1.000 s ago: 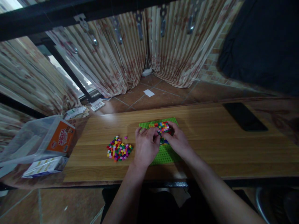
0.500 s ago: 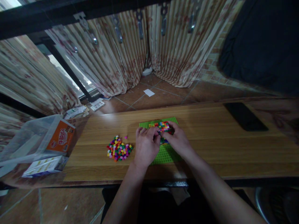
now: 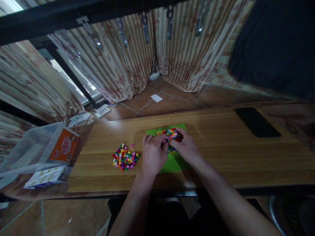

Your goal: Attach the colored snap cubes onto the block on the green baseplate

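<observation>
A green studded baseplate [image 3: 174,163] lies on the wooden table, with colourful small bricks [image 3: 171,132] packed together on its far part. Over the near side of these bricks, my left hand [image 3: 154,153] is closed, thumb and forefinger pinched. My right hand [image 3: 186,146] comes in from the other side, its fingers bent in a pinch beside the left fingertips. Whatever the fingertips hold is too small and too covered to make out. Left of my left hand lies a loose pile of multicoloured bricks [image 3: 126,158], with a single pink brick [image 3: 132,145] just apart from it.
A dark flat tablet-like slab [image 3: 257,122] rests on the right of the table [image 3: 216,157]. Beyond the left edge stand a clear plastic bin [image 3: 31,147] with an orange label and a white box [image 3: 48,176]. Curtains hang behind, and a white card [image 3: 156,98] lies on the floor.
</observation>
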Motion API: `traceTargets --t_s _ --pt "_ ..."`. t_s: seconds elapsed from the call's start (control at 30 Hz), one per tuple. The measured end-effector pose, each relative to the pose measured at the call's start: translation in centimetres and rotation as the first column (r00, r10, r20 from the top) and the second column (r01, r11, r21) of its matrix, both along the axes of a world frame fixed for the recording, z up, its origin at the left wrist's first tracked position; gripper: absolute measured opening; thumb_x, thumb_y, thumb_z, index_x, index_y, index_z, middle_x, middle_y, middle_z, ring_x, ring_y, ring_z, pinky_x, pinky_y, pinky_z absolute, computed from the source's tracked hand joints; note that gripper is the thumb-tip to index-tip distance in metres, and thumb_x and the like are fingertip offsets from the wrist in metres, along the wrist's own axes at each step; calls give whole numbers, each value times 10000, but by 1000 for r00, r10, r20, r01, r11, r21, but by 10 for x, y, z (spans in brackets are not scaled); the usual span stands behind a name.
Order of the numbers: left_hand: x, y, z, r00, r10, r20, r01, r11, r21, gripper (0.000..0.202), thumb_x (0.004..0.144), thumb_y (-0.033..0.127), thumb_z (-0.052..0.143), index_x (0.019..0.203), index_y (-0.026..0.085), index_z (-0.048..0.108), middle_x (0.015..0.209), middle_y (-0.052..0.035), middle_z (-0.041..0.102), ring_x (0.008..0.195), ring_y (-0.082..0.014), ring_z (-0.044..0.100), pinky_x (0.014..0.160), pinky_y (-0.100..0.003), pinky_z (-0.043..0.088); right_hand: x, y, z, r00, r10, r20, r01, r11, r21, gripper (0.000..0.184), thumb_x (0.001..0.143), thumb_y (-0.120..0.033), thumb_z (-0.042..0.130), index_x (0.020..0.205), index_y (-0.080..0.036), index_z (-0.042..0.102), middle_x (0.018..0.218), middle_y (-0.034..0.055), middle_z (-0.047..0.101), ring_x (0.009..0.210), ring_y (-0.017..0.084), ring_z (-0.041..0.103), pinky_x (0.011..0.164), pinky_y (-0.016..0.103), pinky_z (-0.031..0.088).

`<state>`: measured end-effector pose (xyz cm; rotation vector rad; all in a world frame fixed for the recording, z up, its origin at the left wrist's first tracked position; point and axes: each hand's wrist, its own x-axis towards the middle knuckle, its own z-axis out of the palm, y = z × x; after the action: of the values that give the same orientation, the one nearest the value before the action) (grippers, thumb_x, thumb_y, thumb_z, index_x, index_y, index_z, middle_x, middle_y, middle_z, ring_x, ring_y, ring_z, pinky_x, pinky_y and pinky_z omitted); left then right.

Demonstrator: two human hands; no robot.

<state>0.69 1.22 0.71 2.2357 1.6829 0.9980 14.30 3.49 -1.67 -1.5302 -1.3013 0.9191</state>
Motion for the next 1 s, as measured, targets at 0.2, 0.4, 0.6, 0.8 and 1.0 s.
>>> traceTargets --t_s 0.2,0.4,0.6,0.8,1.0 --pt "-3 1 -1 999 -21 27 21 1000 0 185 798 113 624 942 223 659 778 3 715 787 -191 637 935 -406 422 0 0 -4 1000 20 11 -20 1000 -1 587 673 -316 651 1227 -138 578 1149 131 684 1031 245 655 969 422 484" --pt "-7 -1 -3 952 11 307 -18 1000 20 160 859 164 570 990 193 657 911 -43 714 862 -182 648 861 -350 492 8 -3 -9 992 64 -106 -58 997 52 538 737 -454 672 1191 -173 613 1168 117 686 1071 255 640 980 435 473" --pt "-15 7 -13 854 207 477 -164 978 -132 270 855 233 579 1109 152 622 1081 -104 684 940 -206 651 872 -352 513 17 6 -14 966 -63 -250 72 997 27 466 806 -540 595 1130 -212 658 1162 103 701 1046 255 655 938 429 497" --pt "-6 13 -28 758 207 619 15 942 -334 359 919 358 500 1201 150 575 1069 -99 690 943 -204 659 851 -337 526 6 11 -19 990 44 -137 -32 996 87 430 853 -491 539 1181 -236 648 1229 85 680 1121 251 626 1010 443 454" --pt "13 14 -38 721 259 643 -55 946 -319 361 945 345 419 1221 146 540 1170 -123 648 1066 -215 617 964 -365 470 -10 1 -20 996 2 -89 9 992 128 446 895 -477 469 1241 -226 596 1243 91 662 1120 240 616 1004 414 449"
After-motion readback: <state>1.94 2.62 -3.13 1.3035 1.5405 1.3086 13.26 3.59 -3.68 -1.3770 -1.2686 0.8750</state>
